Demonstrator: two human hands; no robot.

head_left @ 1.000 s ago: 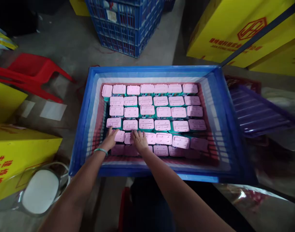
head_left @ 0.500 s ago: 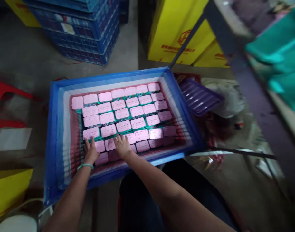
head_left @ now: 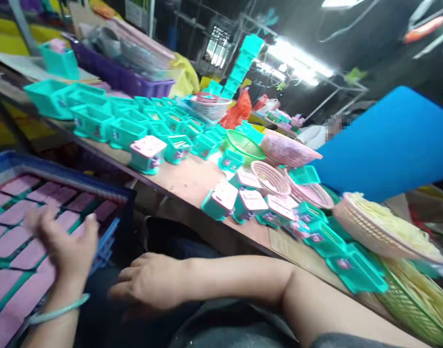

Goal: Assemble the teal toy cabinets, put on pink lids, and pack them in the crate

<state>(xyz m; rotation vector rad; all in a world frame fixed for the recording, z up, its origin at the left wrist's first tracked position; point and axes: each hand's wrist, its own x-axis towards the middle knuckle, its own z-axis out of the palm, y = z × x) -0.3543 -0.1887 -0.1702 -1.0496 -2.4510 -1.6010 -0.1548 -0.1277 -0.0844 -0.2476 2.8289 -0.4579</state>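
Observation:
My left hand [head_left: 64, 249], with a green bangle on the wrist, hovers over the right end of the blue crate [head_left: 65, 178]; it is blurred, its fingers are apart and it holds nothing. The crate is filled with rows of pink-lidded teal boxes [head_left: 14, 241]. My right hand [head_left: 149, 282] lies over my lap just right of the crate, fingers loosely stretched to the left and empty. More pink-lidded boxes [head_left: 243, 200] stand at the near edge of the wooden table [head_left: 187, 179].
Several open teal boxes [head_left: 98, 121] line the table, one capped in pink [head_left: 148, 152]. Also there: a green basket [head_left: 243, 144], pink woven baskets [head_left: 270, 178], a basket of pale strips [head_left: 388, 227], a blue board [head_left: 388, 140], a purple tray [head_left: 123, 77]. Another person's sleeve [head_left: 316, 134] shows behind.
My view has swung up and right from the crate to the table. Both hands have lifted off the pink lids; the right hand has drawn back over my lap.

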